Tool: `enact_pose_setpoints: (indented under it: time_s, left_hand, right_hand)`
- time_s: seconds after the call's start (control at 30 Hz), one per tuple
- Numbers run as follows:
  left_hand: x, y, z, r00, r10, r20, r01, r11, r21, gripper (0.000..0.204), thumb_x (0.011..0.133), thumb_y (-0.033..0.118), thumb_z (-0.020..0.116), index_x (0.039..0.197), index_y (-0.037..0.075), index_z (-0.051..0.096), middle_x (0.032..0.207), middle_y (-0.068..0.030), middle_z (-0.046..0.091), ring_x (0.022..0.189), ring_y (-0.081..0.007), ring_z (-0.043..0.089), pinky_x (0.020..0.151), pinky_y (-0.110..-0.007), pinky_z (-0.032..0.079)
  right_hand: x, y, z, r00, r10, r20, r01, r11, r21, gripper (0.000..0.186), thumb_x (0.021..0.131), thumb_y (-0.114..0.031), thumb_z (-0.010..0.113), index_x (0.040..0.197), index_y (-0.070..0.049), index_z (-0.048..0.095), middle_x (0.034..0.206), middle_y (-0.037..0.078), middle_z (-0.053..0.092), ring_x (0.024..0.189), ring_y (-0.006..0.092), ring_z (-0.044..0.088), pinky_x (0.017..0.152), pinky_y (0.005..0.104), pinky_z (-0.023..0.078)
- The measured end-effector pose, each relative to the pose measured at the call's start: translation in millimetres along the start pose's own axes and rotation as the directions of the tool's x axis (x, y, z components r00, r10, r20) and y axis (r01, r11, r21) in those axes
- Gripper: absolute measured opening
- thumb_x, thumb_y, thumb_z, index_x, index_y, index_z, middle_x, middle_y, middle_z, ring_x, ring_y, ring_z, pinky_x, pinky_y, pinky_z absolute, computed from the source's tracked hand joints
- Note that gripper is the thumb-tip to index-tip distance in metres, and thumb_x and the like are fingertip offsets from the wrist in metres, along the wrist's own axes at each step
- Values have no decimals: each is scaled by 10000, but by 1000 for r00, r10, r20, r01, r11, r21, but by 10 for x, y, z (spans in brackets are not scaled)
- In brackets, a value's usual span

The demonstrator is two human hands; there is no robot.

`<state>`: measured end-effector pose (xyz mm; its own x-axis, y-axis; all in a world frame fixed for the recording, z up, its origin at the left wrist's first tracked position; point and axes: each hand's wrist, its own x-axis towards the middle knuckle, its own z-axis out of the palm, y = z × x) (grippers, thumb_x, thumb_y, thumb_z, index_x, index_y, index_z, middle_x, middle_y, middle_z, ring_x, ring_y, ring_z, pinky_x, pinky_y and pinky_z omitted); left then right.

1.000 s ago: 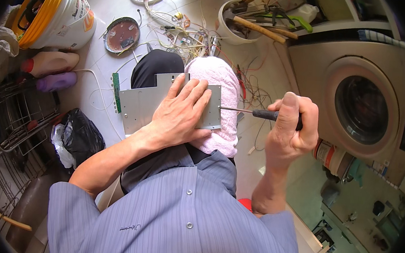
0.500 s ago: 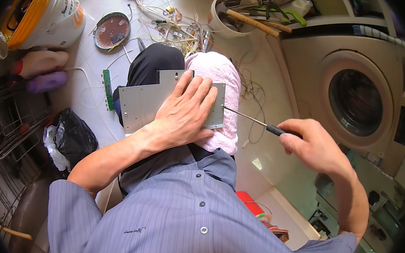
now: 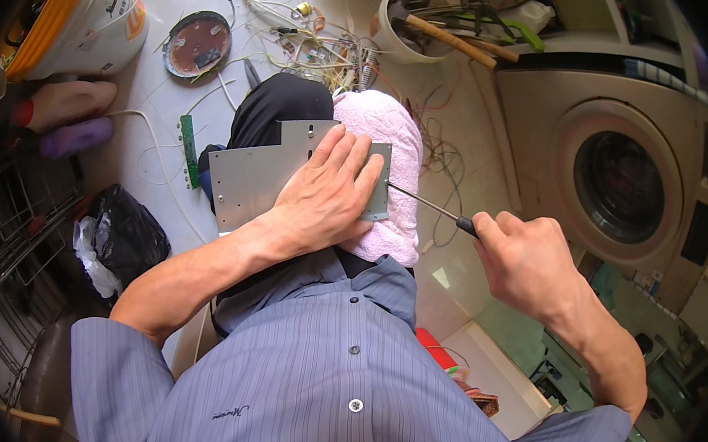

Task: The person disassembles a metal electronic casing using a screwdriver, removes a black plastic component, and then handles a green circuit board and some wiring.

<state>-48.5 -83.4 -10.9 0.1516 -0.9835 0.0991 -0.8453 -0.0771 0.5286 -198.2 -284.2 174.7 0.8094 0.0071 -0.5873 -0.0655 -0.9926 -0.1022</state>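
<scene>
My left hand lies flat across a grey metal plate on my lap, fingers extended toward its upper edge, thumb by the lower right. The plate rests over my dark-clad left knee and a pink towel covering the right one. My right hand is closed round the dark handle of a screwdriver, whose steel shaft slants leftward with its tip at a screw point on the plate's right edge.
Loose wires, a round pan-like part and a green circuit board lie on the floor ahead. A tool bucket stands beside a washing machine. Left are a white bucket, wire rack and black bag.
My right hand has turned from upright to knuckles-up and dropped rightward, tilting the screwdriver from horizontal to slanting; since then it shifted slightly left. My left hand stays on the plate.
</scene>
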Motion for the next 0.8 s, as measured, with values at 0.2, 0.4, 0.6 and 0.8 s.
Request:
enact_pose_setpoints:
  time_s: [0.2, 0.4, 0.6, 0.8]
  left_hand:
    - [0, -15, 8, 1000, 0, -12, 0, 1000, 14, 915, 684, 415, 894, 1378, -40, 509, 1438, -258, 479, 1403, -409, 431, 1260, -525, 225]
    - [23, 9, 27, 999, 3, -35, -2, 1000, 17, 924, 681, 424, 895, 1384, -35, 509, 1447, -255, 474, 1410, -410, 423, 1261, -527, 223]
    - [-14, 6, 53, 997, 25, -67, -26, 999, -20, 953, 680, 416, 896, 1410, -38, 485, 1449, -251, 473, 1412, -414, 421, 1262, -527, 228]
    - [-16, 1, 71, 994, 30, -104, -35, 998, -46, 956, 678, 401, 900, 1415, -36, 478, 1446, -252, 472, 1406, -415, 426, 1263, -524, 231]
  right_hand:
    - [-75, -27, 125, 962, -266, -63, 225, 900, -373, 453, 755, -98, 670, 1155, 115, 663, 742, 105, 602, 564, 250, 637, 501, 382, 495]
    - [-150, -50, 289, 980, 45, -194, 4, 970, 244, 339, 1000, -173, 581, 1246, 55, 633, 793, 96, 609, 580, 207, 607, 551, 360, 490]
    - [61, -118, -91, 795, 327, 511, -603, 527, 600, 346, 1010, -209, 536, 1162, 78, 656, 815, 205, 678, 763, 293, 672, 752, 444, 528]
    - [138, -81, -84, 912, 276, 304, -390, 813, 432, 308, 945, -153, 580, 1117, 85, 675, 864, 269, 707, 848, 404, 722, 764, 495, 555]
